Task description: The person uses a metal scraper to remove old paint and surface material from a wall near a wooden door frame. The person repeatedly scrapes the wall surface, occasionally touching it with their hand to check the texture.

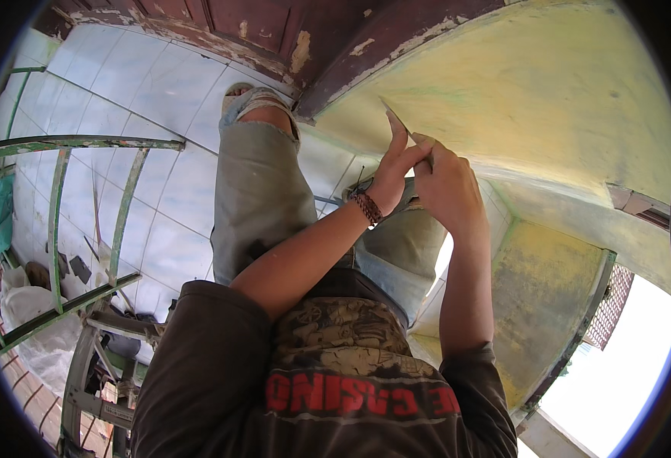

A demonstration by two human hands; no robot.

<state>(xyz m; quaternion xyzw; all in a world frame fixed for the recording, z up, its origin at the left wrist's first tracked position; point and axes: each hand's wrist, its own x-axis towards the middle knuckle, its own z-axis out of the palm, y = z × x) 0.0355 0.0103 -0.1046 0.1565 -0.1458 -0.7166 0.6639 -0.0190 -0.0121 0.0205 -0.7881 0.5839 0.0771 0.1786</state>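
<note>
A thin, flat, dark-edged piece (399, 120), seen nearly edge-on, is held between my two hands in front of the yellow wall. I cannot tell whether it is a scraper blade or a folded sheet. My right hand (447, 180) grips its near end, with the fingers bent around it. Along its side lies a digit of my left hand (392, 174), and the other left fingers meet the right ones at the near end. A braided bracelet (368, 208) circles my left wrist. Part of the piece is hidden by the fingers.
The yellow-green painted wall (518, 86) rises ahead and right, beside a maroon door (249, 26) with peeling paint. On the left, a green metal frame (60, 229) stands over white floor tiles (163, 86). A stepladder (98, 403) and a white plastic bag (38, 318) are lower left.
</note>
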